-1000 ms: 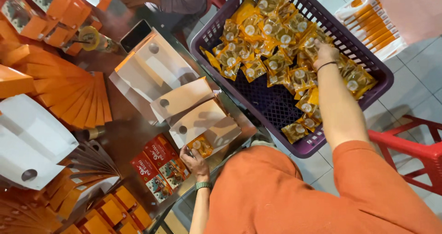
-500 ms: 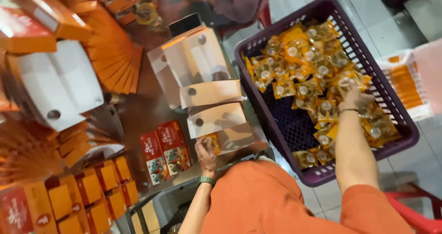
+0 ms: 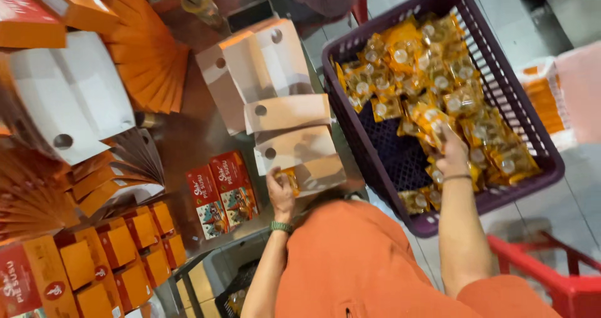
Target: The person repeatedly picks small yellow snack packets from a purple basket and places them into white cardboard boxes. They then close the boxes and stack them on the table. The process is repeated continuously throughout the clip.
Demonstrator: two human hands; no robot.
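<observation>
A small yellow snack packet (image 3: 289, 179) sits at the lower centre of the frame, pinched in the person's left hand (image 3: 281, 196), whose fingers are closed around it at the mouth of an open carton (image 3: 299, 157). The carton is white inside with an orange outer face and lies on its side on the dark tabletop (image 3: 188, 139). Two more open cartons of the same kind lie just above it, one (image 3: 287, 112) touching the next (image 3: 256, 67).

To the right, the right hand (image 3: 452, 158) reaches into a large purple plastic basket (image 3: 538, 130) standing off the tabletop edge. Its fingers are curled over a second yellow packet (image 3: 432, 125) among a heap of identical ones; it appears to have hold of it, though the grip is partly hidden. A bare patch of basket floor shows at the centre.

By the look of it, the step in hand is filling the nearest carton, one hand loading while the other fetches. The next move would call for sliding the held packet fully inside, then carrying the fresh one across the basket rim without snagging.

Further left lie two red printed boxes (image 3: 220, 189), rows of closed orange boxes (image 3: 119, 249) at the lower left, and fanned stacks of flat orange cartons (image 3: 150, 61) at the upper left. A red plastic stool (image 3: 551, 274) shows at the lower right.
</observation>
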